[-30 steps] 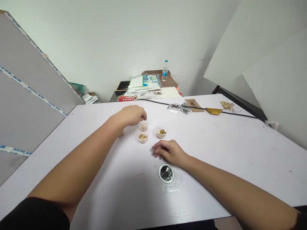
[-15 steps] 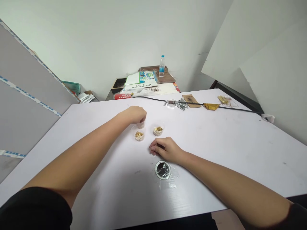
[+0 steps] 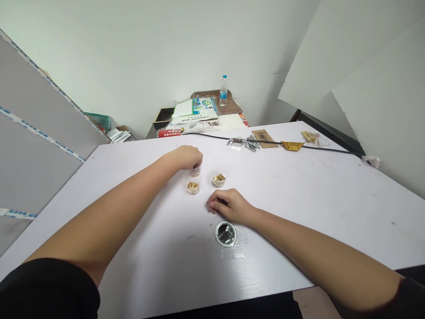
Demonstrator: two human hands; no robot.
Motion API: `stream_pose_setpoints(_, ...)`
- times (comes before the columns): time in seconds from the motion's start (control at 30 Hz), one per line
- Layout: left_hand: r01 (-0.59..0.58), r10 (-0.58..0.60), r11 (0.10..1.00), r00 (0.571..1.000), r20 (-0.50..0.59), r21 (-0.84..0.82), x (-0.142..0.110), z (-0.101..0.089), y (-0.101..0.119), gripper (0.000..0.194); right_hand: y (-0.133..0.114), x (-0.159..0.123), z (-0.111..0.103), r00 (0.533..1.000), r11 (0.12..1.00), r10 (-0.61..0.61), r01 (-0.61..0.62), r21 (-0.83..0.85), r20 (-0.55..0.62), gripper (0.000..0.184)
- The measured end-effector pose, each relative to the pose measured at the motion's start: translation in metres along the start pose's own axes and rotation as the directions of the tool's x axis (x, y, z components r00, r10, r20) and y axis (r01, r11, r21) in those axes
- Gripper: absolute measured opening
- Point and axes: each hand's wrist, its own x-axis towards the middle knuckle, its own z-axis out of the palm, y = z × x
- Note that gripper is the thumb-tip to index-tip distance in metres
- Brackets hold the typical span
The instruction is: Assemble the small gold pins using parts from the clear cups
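Observation:
My left hand (image 3: 188, 157) is closed, with its fingertips dipping into a small clear plastic cup (image 3: 194, 173); what they grip there is hidden. Just in front of that cup stands a second clear cup (image 3: 193, 188) with small gold metal pieces in it. A third cup (image 3: 218, 179) of similar gold pieces is to the right. On the tabletop, nearer to me than this cup, rests my right hand (image 3: 229, 205). Its fingers are curled, thumb and forefinger together, and anything between them is too small to make out.
Close to my right wrist is a round metal-rimmed hole (image 3: 226, 234) with clear tape around it. A black cable (image 3: 212, 137) crosses the back of the white table (image 3: 159, 248), near a brown card (image 3: 264, 138) and a gold packet (image 3: 292, 145). A water bottle (image 3: 223, 91) stands beyond.
Both hands stay almost where they were. The left hand's fingers remain at the back cup, and the whole view has shifted very slightly.

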Motion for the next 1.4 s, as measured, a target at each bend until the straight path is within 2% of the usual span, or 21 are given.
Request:
stream_pose_setpoints(0.13,-0.018,0.018,0.999,1.0,0.004,-0.04,-0.002,-0.002,-0.005,0.018,0.0,0.0,0.0,1.0,1.0,0.001,-0.001,0.002,-0.004,0.013)
stream_pose_setpoints(0.27,-0.087,0.088,0.99,0.996,0.004,-0.114,-0.005,-0.004,-0.012,0.018,-0.001,0.0,0.0,1.0,1.0,0.002,-0.002,0.004,-0.003,0.012)
stream_pose_setpoints(0.4,-0.15,0.141,0.974,0.988,-0.06,-0.172,-0.009,-0.005,-0.022,0.024,-0.002,0.0,0.0,1.0,1.0,0.026,-0.026,0.01,-0.003,0.012)
stream_pose_setpoints(0.47,-0.175,0.154,0.967,0.98,-0.125,-0.184,-0.013,-0.004,-0.028,0.024,-0.003,0.0,-0.001,0.999,0.999,0.036,-0.036,0.014,0.001,0.013)
stream_pose_setpoints(0.53,-0.209,0.159,0.956,0.959,-0.235,-0.205,-0.02,-0.001,-0.033,0.024,-0.004,0.0,-0.001,0.999,0.999,0.04,-0.04,0.02,0.001,0.013)
stream_pose_setpoints(0.67,-0.291,0.081,0.876,0.875,-0.477,-0.385,-0.041,0.008,-0.035,0.023,-0.004,0.0,-0.001,1.0,0.999,0.023,-0.023,0.03,-0.006,0.014)
stream_pose_setpoints(0.8,-0.36,-0.011,0.753,0.83,-0.558,-0.55,-0.066,0.017,-0.017,0.02,-0.003,-0.001,-0.001,0.999,0.999,-0.029,0.03,0.015,-0.046,0.016)
stream_pose_setpoints(0.9,-0.403,-0.053,0.695,0.797,-0.602,-0.596,-0.084,0.024,0.005,0.016,-0.003,-0.002,0.0,0.994,0.998,-0.057,0.058,0.005,-0.091,0.018)
stream_pose_setpoints(1.0,-0.427,-0.062,0.653,0.793,-0.606,-0.626,-0.099,0.032,0.027,0.011,-0.005,-0.004,0.001,0.993,0.995,-0.041,0.05,0.082,-0.115,0.022)
stream_pose_setpoints(1.07,-0.45,-0.04,0.648,0.786,-0.617,-0.615,-0.106,0.039,0.041,0.01,-0.007,-0.005,0.003,0.992,0.983,-0.008,0.031,0.183,-0.127,0.025)
stream_pose_setpoints(1.2,-0.451,-0.051,0.695,0.745,-0.665,-0.559,-0.109,0.055,0.065,0.008,-0.013,-0.007,0.008,0.989,0.935,0.06,-0.009,0.354,-0.134,0.033)
stream_pose_setpoints(1.27,-0.442,-0.061,0.708,0.739,-0.671,-0.55,-0.108,0.062,0.074,0.009,-0.014,-0.008,0.009,0.988,0.931,0.073,-0.017,0.366,-0.138,0.034)
stream_pose_setpoints(1.4,-0.408,-0.118,0.715,0.731,-0.672,-0.568,-0.104,0.073,0.085,0.009,-0.014,-0.008,0.008,0.987,0.962,0.069,-0.026,0.272,-0.147,0.033)
